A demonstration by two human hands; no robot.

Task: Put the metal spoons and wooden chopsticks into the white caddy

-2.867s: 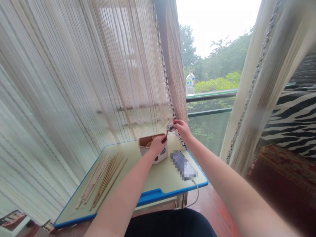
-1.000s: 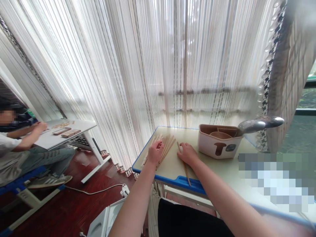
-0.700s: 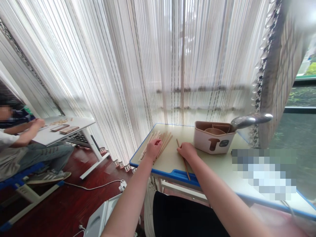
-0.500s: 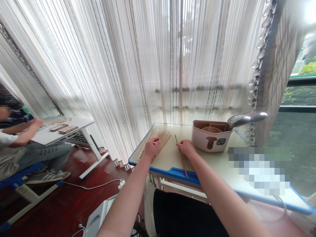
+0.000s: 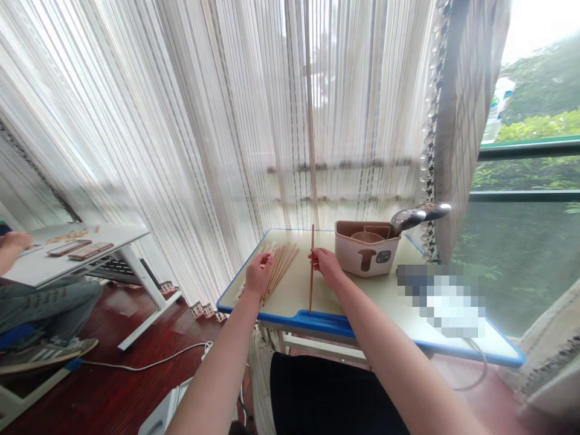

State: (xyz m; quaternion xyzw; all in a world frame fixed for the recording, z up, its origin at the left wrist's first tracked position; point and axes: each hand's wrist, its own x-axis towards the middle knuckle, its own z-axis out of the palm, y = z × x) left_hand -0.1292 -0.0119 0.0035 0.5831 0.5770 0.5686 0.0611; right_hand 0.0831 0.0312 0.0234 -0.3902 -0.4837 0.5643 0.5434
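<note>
My right hand [image 5: 327,266] pinches a brown wooden chopstick [image 5: 312,290] near its middle and holds it nearly upright in view, its lower end by the front edge of the desk. Over the left part of the desk [image 5: 362,296], my left hand [image 5: 259,275] rests on a fanned bunch of chopsticks [image 5: 283,272]. Its fingers are curled, and what lies between them is hard to make out. To the right of my right hand stands a white and brown utensil holder [image 5: 347,257] with compartments. A metal slotted ladle [image 5: 410,217] leans out of its right side.
A blurred-out item [image 5: 448,302] with a cable lies on the desk's right part. The desk front has a blue pen groove [image 5: 326,322]. Another person's hand [image 5: 13,244] is at a white table [image 5: 131,235] on the left. Curtains [image 5: 217,121] hang behind.
The chopstick in my right hand has swung from slanted to nearly upright. My left hand stays at the bunch. The camera view has turned to the right.
</note>
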